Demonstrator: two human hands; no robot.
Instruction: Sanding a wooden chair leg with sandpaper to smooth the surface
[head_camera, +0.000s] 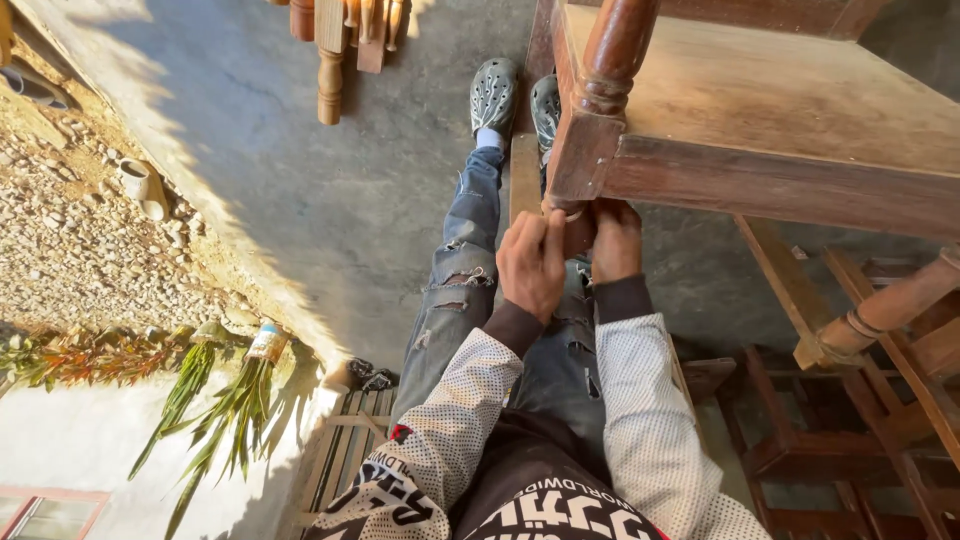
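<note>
Head view: a person sits with legs stretched toward the top of the frame, working at the lower corner of a brown wooden furniture frame (800, 130) that fills the upper right. Both hands meet at centre frame, just under the square corner block (580, 160) where a turned post (615, 50) rises toward the top edge. The left hand (532, 262) is curled, fingers bent toward the block's underside; whether it pinches anything cannot be told. The right hand (615, 240) sits just beside it, touching the bottom of the block, fingers folded against the wood and hiding what they hold. The block lies directly above both hands in the frame, the right hand slightly nearer. The post's long axis runs up the frame, tilted a little right; the frame's rail (780, 185) runs from the block toward the right edge. Other turned pieces (330, 60) lie on the concrete floor (330, 200) at upper left.
</note>
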